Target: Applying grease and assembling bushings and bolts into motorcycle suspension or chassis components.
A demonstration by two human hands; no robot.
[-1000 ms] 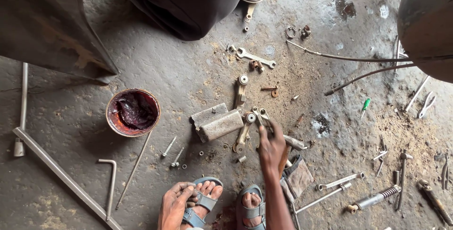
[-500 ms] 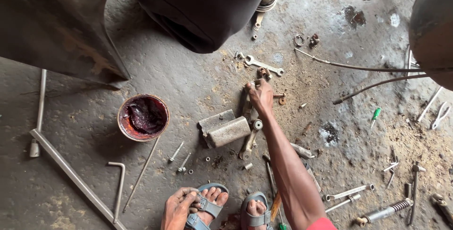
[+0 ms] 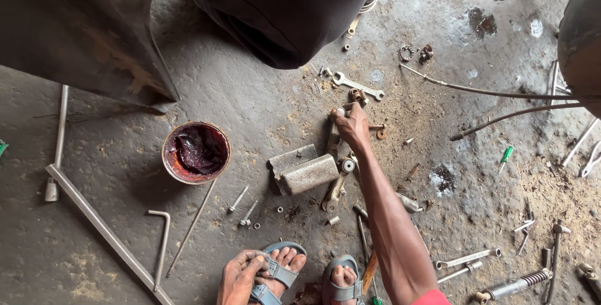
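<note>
Down at the near edge, the left hand [image 3: 240,275] rests curled over a foot in a blue sandal [image 3: 280,272], fingers bent around the toes and strap, holding no tool. Just beside it, the second sandal [image 3: 342,283]. Further out on the concrete floor [image 3: 250,111] lie two bolts [image 3: 243,205], a grey block [image 3: 305,171] and a round tin of dark red grease [image 3: 196,152] off to the left. Now the right arm stretches forward, and the right hand [image 3: 352,126] is closed over the top end of a long metal lever part [image 3: 338,173], fingers wrapped round it. Just beyond the knuckles lies a spanner [image 3: 357,84], not touching.
</note>
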